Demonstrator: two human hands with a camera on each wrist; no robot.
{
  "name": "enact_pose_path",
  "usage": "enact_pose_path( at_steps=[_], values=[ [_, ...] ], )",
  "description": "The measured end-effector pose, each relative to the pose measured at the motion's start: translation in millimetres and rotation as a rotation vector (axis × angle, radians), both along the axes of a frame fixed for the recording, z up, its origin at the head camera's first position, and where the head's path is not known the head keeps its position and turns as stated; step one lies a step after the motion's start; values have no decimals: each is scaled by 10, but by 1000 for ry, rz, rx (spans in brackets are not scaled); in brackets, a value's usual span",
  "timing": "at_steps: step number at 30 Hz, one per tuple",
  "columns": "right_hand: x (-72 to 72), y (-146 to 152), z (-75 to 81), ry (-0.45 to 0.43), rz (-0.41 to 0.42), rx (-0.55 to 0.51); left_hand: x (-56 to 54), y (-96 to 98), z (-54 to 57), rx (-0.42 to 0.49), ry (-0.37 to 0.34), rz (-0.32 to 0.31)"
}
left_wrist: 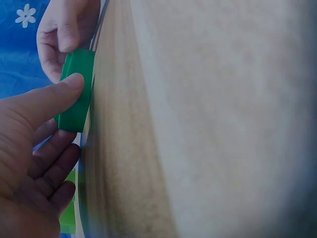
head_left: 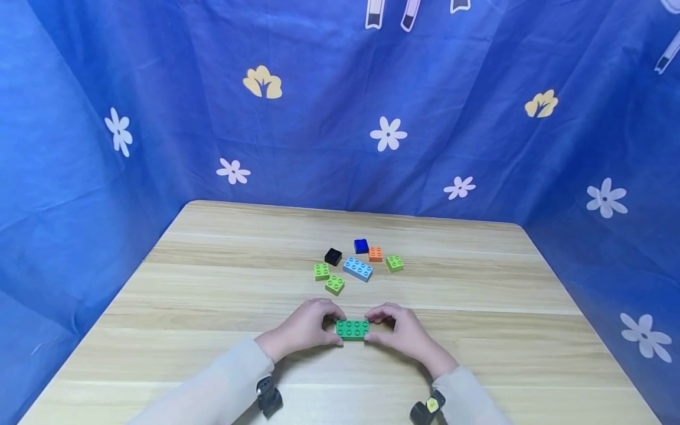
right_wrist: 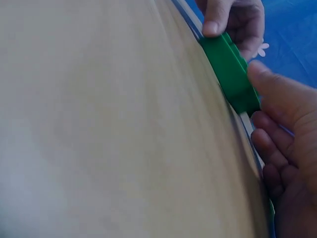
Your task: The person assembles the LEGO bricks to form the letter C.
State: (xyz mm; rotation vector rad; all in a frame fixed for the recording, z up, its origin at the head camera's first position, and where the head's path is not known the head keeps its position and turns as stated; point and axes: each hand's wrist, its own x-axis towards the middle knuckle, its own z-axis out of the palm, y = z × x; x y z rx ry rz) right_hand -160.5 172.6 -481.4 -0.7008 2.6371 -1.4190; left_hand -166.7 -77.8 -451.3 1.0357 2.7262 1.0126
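A dark green toy building brick point(head_left: 353, 330), two studs by four, lies crosswise near the middle of the table with its studs up. My left hand point(head_left: 308, 326) pinches its left end, the thumb on the near side and the fingers at the far side. At the other end, my right hand point(head_left: 399, 334) holds it the same way. Both thumbs show on the long face of the green brick point(left_wrist: 78, 109) in the left wrist view. The right wrist view shows the same brick point(right_wrist: 225, 72) between the two hands. Whether it touches the tabletop I cannot tell.
Beyond the hands lie a light blue brick point(head_left: 358, 268), a black brick point(head_left: 333, 256), a dark blue brick point(head_left: 361, 245), an orange brick point(head_left: 375, 254) and lime bricks point(head_left: 334, 284). A blue patterned cloth point(head_left: 319, 147) encloses the wooden table point(head_left: 212, 265) behind and at the sides.
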Motion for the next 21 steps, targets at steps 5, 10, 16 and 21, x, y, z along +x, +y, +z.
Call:
enact_pose_path(
  at_steps=[5, 10, 16, 21],
  values=[
    [-114, 117, 12, 4, -41, -49, -3, -2, -7, -11, -22, 8],
    [-272, 277, 0, 7, -137, -65, -2, -16, -19, -13, -26, 9],
    [-480, 470, -21, 17, -217, -56, -3, -22, -19, -10, -33, 9],
    [-622, 561, -7, 9, -251, -4, -8, -21, -18, -11, -36, 9]
  ],
)
